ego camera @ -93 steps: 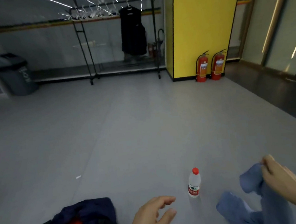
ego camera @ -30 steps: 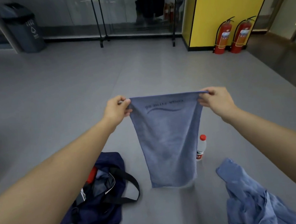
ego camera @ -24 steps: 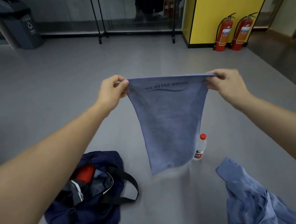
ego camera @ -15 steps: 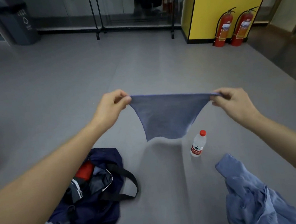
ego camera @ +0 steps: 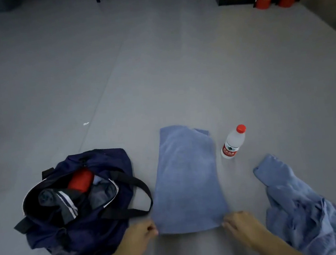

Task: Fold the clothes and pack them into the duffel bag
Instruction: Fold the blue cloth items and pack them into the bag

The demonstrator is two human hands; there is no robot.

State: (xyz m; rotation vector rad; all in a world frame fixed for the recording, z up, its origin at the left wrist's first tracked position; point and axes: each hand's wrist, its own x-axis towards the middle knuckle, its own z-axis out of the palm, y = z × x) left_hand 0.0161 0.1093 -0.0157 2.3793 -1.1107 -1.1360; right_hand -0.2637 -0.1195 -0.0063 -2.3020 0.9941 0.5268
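towel [ego camera: 187,179], blue, lies flat on the floor [ego camera: 156,66], left hand [ego camera: 140,237] and right hand [ego camera: 242,225] pinching its near corners.

Dim, cool, even light; faint soft shadows on the smooth grey floor [ego camera: 157,70]; mild motion blur, wide-angle bowing at edges

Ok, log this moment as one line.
blue cloth: flat on floor | left hand, right hand: pinch near corners | duffel bag: open

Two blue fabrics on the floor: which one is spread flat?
The towel between duffel bag and bottle; left hand and right hand pinch its near corners. The shirt at right lies crumpled.
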